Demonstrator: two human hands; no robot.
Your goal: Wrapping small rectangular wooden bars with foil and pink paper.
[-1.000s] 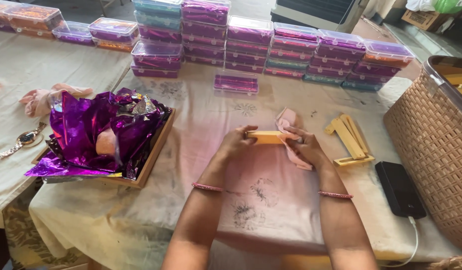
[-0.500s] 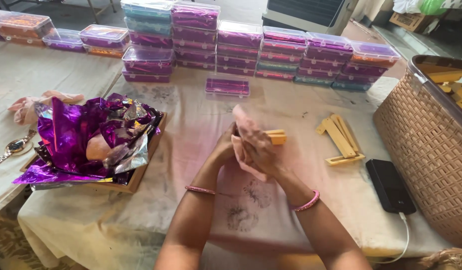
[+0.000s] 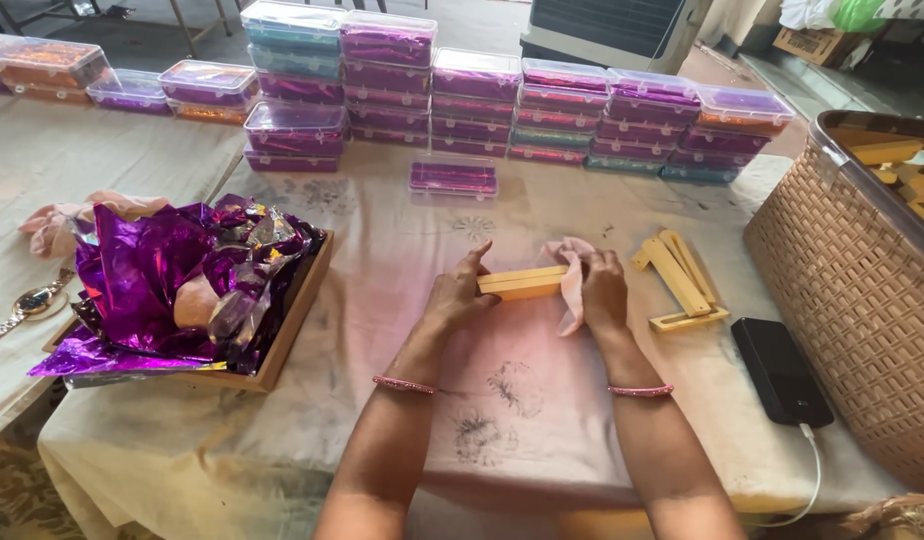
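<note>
A yellow bar (image 3: 522, 283) is held level just above the cloth-covered table (image 3: 502, 400), gripped at both ends. My left hand (image 3: 457, 295) pinches its left end. My right hand (image 3: 600, 290) covers its right end through a pink cloth (image 3: 570, 272) pressed against the bar. Both wrists wear thin pink bangles.
Several more yellow bars (image 3: 680, 280) lie just right of my right hand. A black phone (image 3: 782, 372) on a white cable sits beside a woven basket (image 3: 852, 300) holding more bars. A wooden tray (image 3: 292, 325) of purple foil sheets (image 3: 172, 275) is at left. Stacked clear lidded boxes (image 3: 482, 100) line the far side.
My hands have spread apart from being bunched together with the cloth. The bar now lies level between them, and the cloth is at its right end.
</note>
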